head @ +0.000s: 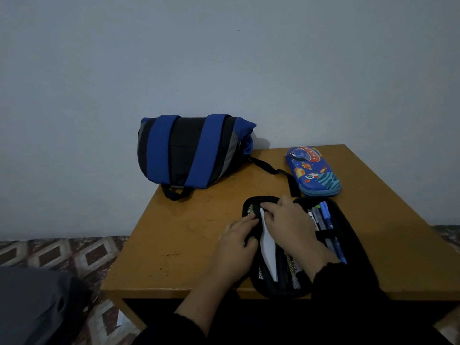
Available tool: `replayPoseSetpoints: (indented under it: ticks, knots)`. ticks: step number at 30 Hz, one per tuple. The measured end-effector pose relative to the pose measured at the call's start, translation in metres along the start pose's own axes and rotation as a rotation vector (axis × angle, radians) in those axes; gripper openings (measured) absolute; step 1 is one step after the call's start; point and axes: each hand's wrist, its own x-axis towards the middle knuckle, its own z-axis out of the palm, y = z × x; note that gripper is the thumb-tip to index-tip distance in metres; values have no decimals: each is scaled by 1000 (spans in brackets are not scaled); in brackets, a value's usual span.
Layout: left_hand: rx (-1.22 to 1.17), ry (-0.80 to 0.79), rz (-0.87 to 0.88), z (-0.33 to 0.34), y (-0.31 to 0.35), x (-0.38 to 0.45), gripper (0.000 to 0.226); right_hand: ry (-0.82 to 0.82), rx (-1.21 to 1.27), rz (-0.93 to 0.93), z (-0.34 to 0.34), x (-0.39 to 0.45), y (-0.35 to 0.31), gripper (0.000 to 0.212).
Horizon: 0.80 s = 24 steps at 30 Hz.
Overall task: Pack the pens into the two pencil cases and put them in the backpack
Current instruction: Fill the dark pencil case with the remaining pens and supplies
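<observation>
A black pencil case point(348, 225) lies open at the table's near edge. Its right half holds several pens point(326, 220) under an elastic band. A white sheet point(267, 247) lies in its left mesh half. My left hand point(239, 240) rests on the case's left edge, fingers fairly straight. My right hand point(288, 222) lies across the middle of the case, its fingers touching the top of the white sheet. A blue space-print pencil case point(313, 170) lies zipped further back on the right. The blue and black backpack point(191, 150) sits at the table's far left corner.
The wooden table point(186, 232) stands against a plain wall. The backpack's black strap point(273, 170) trails across the table toward the blue case. A patterned floor and a dark grey object point(37, 302) lie to the left.
</observation>
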Motion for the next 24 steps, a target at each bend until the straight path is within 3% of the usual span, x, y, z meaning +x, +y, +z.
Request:
replayPoseSetpoints:
  ticks: [7, 10, 20, 24]
  knots:
    - [-25, -6, -22, -2, -1, 2, 50, -121, -24, 25, 5, 26, -4, 39]
    - [-12, -4, -36, -1, -1, 3, 50, -174, -82, -33, 5, 28, -1, 50]
    - [-67, -22, -42, -5, -1, 2, 44, -243, 316, -59, -30, -1, 13, 22]
    - [-108, -35, -53, -6, -2, 0, 50, -189, 338, -39, -40, -23, 13, 11]
